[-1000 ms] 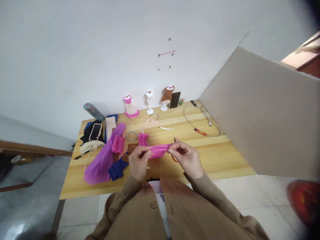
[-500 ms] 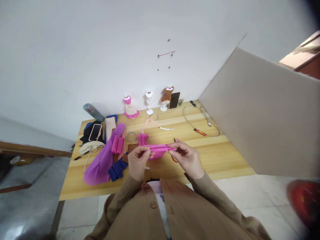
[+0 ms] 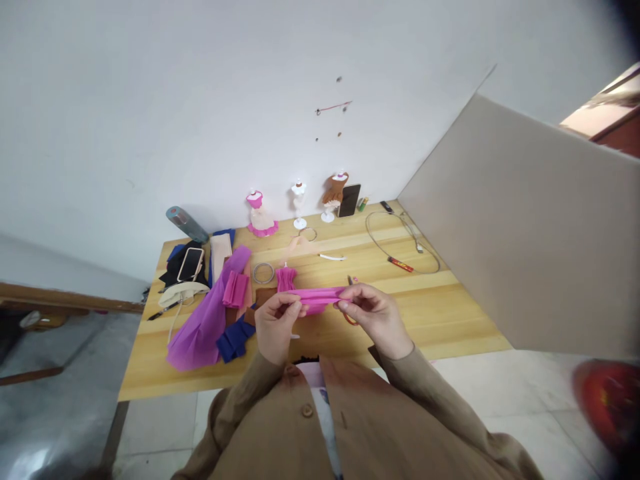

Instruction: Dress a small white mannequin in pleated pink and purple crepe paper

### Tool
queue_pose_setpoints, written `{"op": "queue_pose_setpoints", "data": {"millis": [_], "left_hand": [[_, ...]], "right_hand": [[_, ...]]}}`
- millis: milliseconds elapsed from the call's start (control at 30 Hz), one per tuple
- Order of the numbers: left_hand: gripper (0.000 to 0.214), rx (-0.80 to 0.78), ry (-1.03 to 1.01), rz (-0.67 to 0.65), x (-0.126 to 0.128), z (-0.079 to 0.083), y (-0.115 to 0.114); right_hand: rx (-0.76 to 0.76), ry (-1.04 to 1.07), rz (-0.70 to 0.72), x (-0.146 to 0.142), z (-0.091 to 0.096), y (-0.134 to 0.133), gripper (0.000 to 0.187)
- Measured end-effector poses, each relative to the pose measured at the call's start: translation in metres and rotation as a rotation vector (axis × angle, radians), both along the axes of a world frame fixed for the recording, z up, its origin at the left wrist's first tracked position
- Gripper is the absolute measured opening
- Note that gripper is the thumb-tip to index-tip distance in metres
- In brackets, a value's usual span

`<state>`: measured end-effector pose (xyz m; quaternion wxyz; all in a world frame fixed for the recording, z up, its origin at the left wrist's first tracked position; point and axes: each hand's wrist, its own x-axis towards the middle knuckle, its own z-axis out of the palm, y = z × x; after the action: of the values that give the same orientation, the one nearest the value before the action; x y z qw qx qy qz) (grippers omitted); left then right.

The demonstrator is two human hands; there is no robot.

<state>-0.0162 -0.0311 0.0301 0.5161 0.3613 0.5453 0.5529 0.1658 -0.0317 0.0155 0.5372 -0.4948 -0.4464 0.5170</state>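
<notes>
A strip of bright pink crepe paper (image 3: 320, 297) is stretched between my two hands above the near part of the wooden table (image 3: 450, 313). My left hand (image 3: 276, 327) pinches its left end and my right hand (image 3: 374, 317) pinches its right end. Just behind the strip stands a small pink pleated paper dress (image 3: 287, 278). Orange-handled scissors (image 3: 349, 315) lie partly hidden under my right hand.
Purple tulle (image 3: 207, 313), folded pink paper (image 3: 236, 289), dark blue paper (image 3: 235, 337) and a phone (image 3: 191, 263) crowd the table's left. Three small dress mannequins (image 3: 299, 204) stand by the wall. A cable loop (image 3: 400, 243) and red pen (image 3: 402, 265) lie right. A large grey board (image 3: 540, 227) leans at right.
The pink strip has been pulled flatter and tauter between my hands; both hands stay almost where they were.
</notes>
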Motion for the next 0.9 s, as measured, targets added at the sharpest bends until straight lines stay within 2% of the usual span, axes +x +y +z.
{"op": "queue_pose_setpoints", "data": {"millis": [233, 533, 900], "left_hand": [[0.010, 0.101, 0.015, -0.040, -0.001, -0.001, -0.005], [0.010, 0.171, 0.033, -0.019, -0.002, 0.002, -0.006], [0.004, 0.275, 0.105, -0.053, 0.000, 0.009, -0.008]], "right_hand": [[-0.020, 0.148, 0.025, 0.000, 0.005, 0.001, 0.025], [0.010, 0.052, 0.066, 0.001, 0.009, -0.001, 0.029], [-0.027, 0.134, 0.077, -0.001, 0.012, -0.001, 0.029]]}}
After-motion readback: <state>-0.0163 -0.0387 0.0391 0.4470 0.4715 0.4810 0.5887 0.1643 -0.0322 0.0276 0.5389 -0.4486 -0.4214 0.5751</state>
